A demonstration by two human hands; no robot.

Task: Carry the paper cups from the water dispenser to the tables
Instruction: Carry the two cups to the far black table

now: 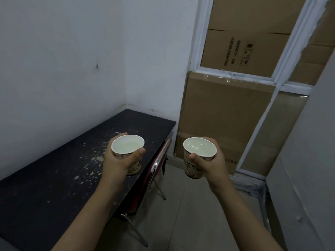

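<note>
I hold two printed paper cups upright, one in each hand, both with water in them. My left hand (118,161) grips the left paper cup (128,144) above the right edge of a black table (54,178). My right hand (208,163) grips the right paper cup (200,148) over the floor, about a hand's width to the right of the table. Thumbs face me and fingers wrap the far sides. No water dispenser is in view.
White flakes of debris (96,156) lie scattered on the table, which stands along the left wall into the corner. A red chair with metal legs (155,171) is tucked at its right side. Stacked cardboard boxes (226,109) sit behind a white frame at the right. Grey tiled floor (190,205) lies ahead.
</note>
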